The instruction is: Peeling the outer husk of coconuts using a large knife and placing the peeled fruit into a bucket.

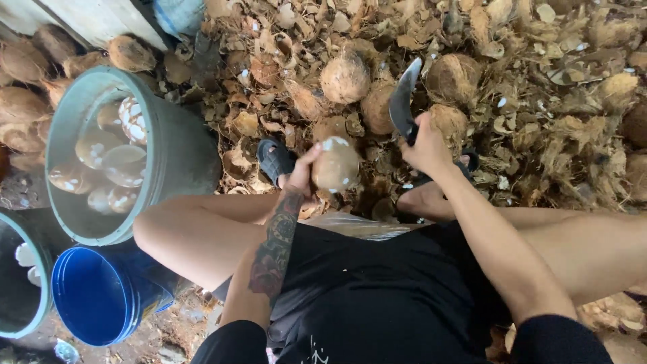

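Observation:
My left hand (302, 174) grips a partly peeled brown coconut (337, 164) held upright between my knees. A white patch shows at its top. My right hand (426, 147) is closed on the handle of a curved dark knife (402, 101), whose blade is raised above and to the right of the coconut. I am seated, with my feet in dark sandals (275, 160) on the husk-covered ground.
A grey-green bucket (172, 155) at the left holds water and several peeled coconuts. Below it stand a blue bucket (101, 296) and another grey-green bucket (20, 283). Whole coconuts (345, 77) and husk scraps (552, 101) cover the ground ahead.

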